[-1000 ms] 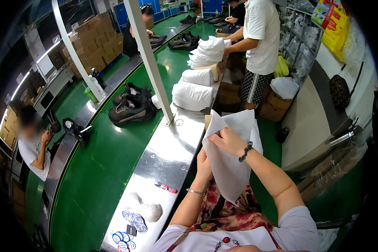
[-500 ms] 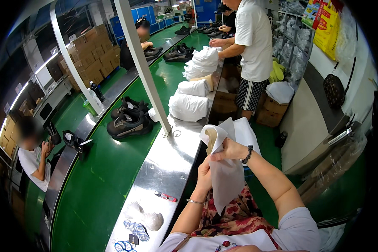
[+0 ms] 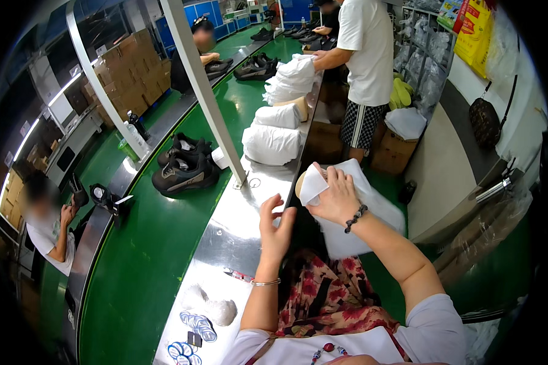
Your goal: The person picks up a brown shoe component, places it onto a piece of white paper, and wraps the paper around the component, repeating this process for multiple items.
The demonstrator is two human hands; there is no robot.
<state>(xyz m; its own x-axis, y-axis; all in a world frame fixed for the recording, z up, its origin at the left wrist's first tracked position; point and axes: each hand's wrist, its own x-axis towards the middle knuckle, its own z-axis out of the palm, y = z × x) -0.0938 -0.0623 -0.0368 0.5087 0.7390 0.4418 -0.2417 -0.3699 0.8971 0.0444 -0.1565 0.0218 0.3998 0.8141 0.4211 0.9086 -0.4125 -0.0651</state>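
Observation:
Over my lap, my right hand (image 3: 336, 199) is closed on folded white paper (image 3: 312, 184), its fingers spread across the top. A tan edge (image 3: 299, 182) of something curved shows at the paper's left end. Beneath that hand lie larger white sheets (image 3: 377, 210), partly smeared by motion. My left hand (image 3: 276, 230) is apart from the paper, above the metal ledge (image 3: 225, 234). Its fingers and thumb are spread, and it holds nothing.
White wrapped bundles (image 3: 271, 145) line the ledge ahead, near a white post (image 3: 204, 91). Dark shoes (image 3: 186, 173) stand on the green belt (image 3: 146, 255). Red-handled snips (image 3: 237, 275) and round stickers (image 3: 198, 325) lie near my left forearm. A co-worker (image 3: 365, 55) stands ahead.
My left hand has let go of the paper and moved left, opening. My right hand has turned palm-down over the paper, which is now folded smaller around the tan piece.

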